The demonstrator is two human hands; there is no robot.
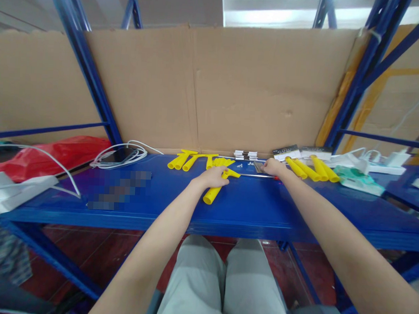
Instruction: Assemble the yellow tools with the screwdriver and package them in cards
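Observation:
My left hand (215, 176) is wrapped round a yellow plastic piece (213, 195) with a tube-like handle, over the middle of the blue table. My right hand (273, 167) is closed at the back of the table, by a small grey item (258, 167); what its fingers hold is too small to make out. A thin metal rod (255, 175) runs from the yellow piece toward a red end under my right hand. Several more yellow pieces (192, 162) lie behind my left hand, and others (310, 170) lie right of my right hand.
Small white-and-black bundles (245, 155) stand against the cardboard wall (249, 94). A green-white packet (359, 180) and a power strip (388, 168) lie at the right. White cable coils (122, 156) and a red bag (58, 157) are at the left. Blue posts (91, 79) frame the table (173, 201).

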